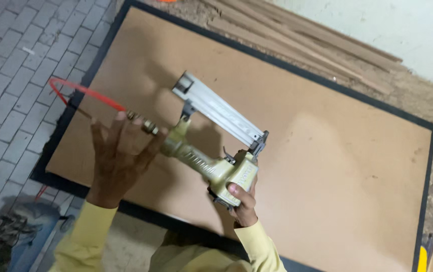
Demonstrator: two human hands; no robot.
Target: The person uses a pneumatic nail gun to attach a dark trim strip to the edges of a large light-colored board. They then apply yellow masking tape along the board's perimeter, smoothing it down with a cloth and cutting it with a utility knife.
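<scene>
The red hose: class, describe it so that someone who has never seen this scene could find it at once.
Start at the big brown board with the dark frame, lying on the ground. Above its left part the left hand and right hand hold a yellow-green pneumatic nail gun. The red hose joins the gun's handle end at a metal fitting and arcs left over the grey paving; it is the only thin, bright red line there.

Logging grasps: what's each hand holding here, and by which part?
Right hand grips the gold pneumatic nailer by its head end. Left hand, fingers spread, touches the handle's rear by the hose fitting; no closed grip visible.
</scene>
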